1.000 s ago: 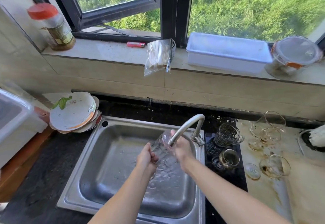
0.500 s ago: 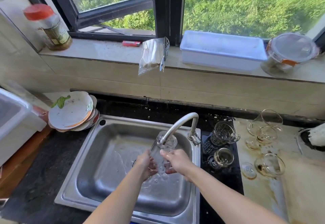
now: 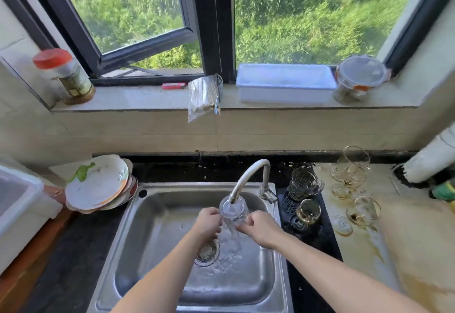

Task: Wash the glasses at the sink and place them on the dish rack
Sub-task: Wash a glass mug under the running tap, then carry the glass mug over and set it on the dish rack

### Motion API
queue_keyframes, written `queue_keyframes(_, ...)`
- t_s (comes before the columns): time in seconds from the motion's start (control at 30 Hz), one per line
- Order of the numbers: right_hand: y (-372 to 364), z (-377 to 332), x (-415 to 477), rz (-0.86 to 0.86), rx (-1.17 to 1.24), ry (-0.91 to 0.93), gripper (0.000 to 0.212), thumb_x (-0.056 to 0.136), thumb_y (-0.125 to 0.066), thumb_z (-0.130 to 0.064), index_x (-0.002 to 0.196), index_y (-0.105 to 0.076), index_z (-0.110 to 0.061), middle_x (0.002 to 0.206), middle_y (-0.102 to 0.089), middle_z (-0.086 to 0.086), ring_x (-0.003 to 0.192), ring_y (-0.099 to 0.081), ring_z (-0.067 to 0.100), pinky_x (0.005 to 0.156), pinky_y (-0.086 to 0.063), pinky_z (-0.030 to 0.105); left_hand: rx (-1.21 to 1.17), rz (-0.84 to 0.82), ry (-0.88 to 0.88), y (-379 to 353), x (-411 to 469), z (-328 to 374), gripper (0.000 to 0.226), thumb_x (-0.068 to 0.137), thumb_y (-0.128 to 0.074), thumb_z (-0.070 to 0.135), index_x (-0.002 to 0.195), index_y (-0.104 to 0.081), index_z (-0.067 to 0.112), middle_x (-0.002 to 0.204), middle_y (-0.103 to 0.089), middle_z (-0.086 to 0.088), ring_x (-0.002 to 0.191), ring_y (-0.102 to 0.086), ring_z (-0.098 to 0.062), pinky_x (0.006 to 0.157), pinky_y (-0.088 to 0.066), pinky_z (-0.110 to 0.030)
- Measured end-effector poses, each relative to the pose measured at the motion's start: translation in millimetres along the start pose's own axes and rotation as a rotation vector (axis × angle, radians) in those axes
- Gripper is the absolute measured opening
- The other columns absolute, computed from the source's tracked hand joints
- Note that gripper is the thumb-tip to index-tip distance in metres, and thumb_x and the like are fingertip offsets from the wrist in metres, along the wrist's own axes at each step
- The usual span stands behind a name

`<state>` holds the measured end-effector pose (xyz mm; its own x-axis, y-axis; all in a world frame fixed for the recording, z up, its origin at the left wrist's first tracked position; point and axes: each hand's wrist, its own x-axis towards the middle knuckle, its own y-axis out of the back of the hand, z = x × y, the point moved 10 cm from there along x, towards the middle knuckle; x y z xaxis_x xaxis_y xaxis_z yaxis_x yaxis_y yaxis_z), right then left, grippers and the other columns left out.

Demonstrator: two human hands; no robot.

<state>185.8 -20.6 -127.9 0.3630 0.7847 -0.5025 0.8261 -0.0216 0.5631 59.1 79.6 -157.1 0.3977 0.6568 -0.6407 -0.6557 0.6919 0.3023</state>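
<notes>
Between left hand [image 3: 209,221] and right hand [image 3: 261,229], the clear drinking glass [image 3: 234,210] has come upright beneath the curved steel tap [image 3: 247,177]; both grip its sides, rinse unfinished.

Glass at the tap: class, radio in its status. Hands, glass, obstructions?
Left hand and right hand both hold the glass. Glass at the faucet spout, water running. No obstruction seen.

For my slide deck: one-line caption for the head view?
Left hand and right hand hold a clear glass under the running faucet over the sink.
</notes>
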Motion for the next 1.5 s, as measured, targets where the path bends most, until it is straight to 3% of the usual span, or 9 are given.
queue_keyframes(0.17, 27.0, 22.5, -46.3, 0.17, -0.018, -0.098, 0.039, 0.086, -0.068, -0.046, 0.067, -0.045, -0.02, 0.067, -0.05, -0.001, 0.06, -0.043, 0.013, 0.059, -0.034, 0.031, 0.526, -0.049, -0.311, -24.7, -21.9, 43.9, 0.021, 0.088, -0.052, 0.015, 0.097, -0.07, 0.011, 0.094, -0.07, -0.006, 0.087, -0.061, -0.021, 0.073, -0.045, -0.027)
queue_keyframes(0.33, 72.2, 55.1, -122.0, 0.415, 0.124, -0.181, 0.045, 0.081, -0.07, -0.049, 0.059, -0.043, -0.021, 0.057, -0.05, -0.004, 0.053, -0.047, 0.013, 0.055, -0.035, 0.03, 0.779, -0.182, -0.506, -87.6, -54.6, 72.3, 0.017, 0.084, -0.048, 0.02, 0.069, -0.055, 0.017, 0.071, -0.063, -0.003, 0.075, -0.062, -0.026, 0.06, -0.045, -0.032)
queue_keyframes(0.5, 120.9, 99.1, -213.1, 0.636, 0.258, -0.26, 0.046, 0.083, -0.069, -0.048, 0.061, -0.038, -0.021, 0.063, -0.049, 0.0, 0.06, -0.05, 0.018, 0.06, -0.035, 0.031, 0.914, -0.227, -0.765, -167.1, -109.5, 127.5, 0.02, 0.085, -0.046, 0.025, 0.088, -0.065, 0.018, 0.09, -0.07, -0.005, 0.084, -0.065, -0.027, 0.076, -0.054, -0.034)
queue_keyframes(0.67, 159.8, 164.1, -328.8, 0.872, 0.327, -0.384, 0.047, 0.082, -0.071, -0.049, 0.06, -0.043, -0.019, 0.064, -0.056, -0.002, 0.06, -0.053, 0.018, 0.065, -0.047, 0.035, 1.0, -0.272, -0.996, -261.5, -194.9, 163.4, 0.023, 0.088, -0.047, 0.023, 0.099, -0.066, 0.016, 0.098, -0.069, -0.009, 0.089, -0.063, -0.029, 0.071, -0.048, -0.031)
queue_keyframes(0.8, 166.2, 227.0, -437.1, 1.028, 0.367, -0.438, 0.05, 0.08, -0.073, -0.046, 0.055, -0.04, -0.018, 0.065, -0.058, 0.001, 0.058, -0.058, 0.025, 0.07, -0.056, 0.049, 1.016, -0.356, -1.175, -348.8, -279.8, 165.3, 0.026, 0.092, -0.047, 0.023, 0.107, -0.066, 0.015, 0.103, -0.069, -0.008, 0.095, -0.062, -0.029, 0.075, -0.052, -0.035)
queue_keyframes(0.93, 142.6, 295.1, -548.6, 1.116, 0.433, -0.547, 0.045, 0.083, -0.07, -0.048, 0.063, -0.048, -0.014, 0.103, -0.072, 0.016, 0.051, -0.066, 0.02, 0.06, -0.052, 0.032, 1.035, -0.445, -1.268, -438.7, -373.9, 137.0, 0.024, 0.093, -0.046, 0.025, 0.105, -0.066, 0.017, 0.105, -0.067, -0.006, 0.094, -0.061, -0.026, 0.074, -0.05, -0.034)
queue_keyframes(1.0, 123.4, 331.1, -601.2, 1.156, 0.443, -0.591, 0.046, 0.083, -0.07, -0.048, 0.062, -0.047, -0.014, 0.093, -0.073, 0.015, 0.053, -0.067, 0.02, 0.06, -0.053, 0.031, 1.04, -0.517, -1.303, -482.4, -420.6, 110.1, 0.024, 0.093, -0.045, 0.024, 0.101, -0.067, 0.018, 0.103, -0.068, -0.006, 0.093, -0.062, -0.027, 0.073, -0.048, -0.033)
queue_keyframes(1.1, 87.9, 378.5, -674.7, 1.208, 0.473, -0.678, 0.047, 0.081, -0.071, -0.049, 0.059, -0.045, -0.016, 0.063, -0.06, 0.002, 0.053, -0.065, 0.019, 0.067, -0.059, 0.045, 1.052, -0.628, -1.343, -539.4, -484.0, 62.2, 0.025, 0.091, -0.046, 0.023, 0.101, -0.069, 0.019, 0.103, -0.07, -0.005, 0.097, -0.063, -0.027, 0.076, -0.047, -0.031)
queue_keyframes(1.5, -71.6, 510.9, -918.5, 1.472, 0.705, -1.095, 0.052, 0.081, -0.071, -0.048, 0.057, -0.037, -0.017, 0.051, -0.047, -0.006, 0.046, -0.056, 0.012, 0.065, -0.058, 0.047, 1.226, -1.187, -1.562, -727.5, -708.2, -109.0, 0.022, 0.089, -0.045, 0.024, 0.091, -0.064, 0.015, 0.092, -0.069, -0.002, 0.088, -0.062, -0.029, 0.075, -0.051, -0.036)
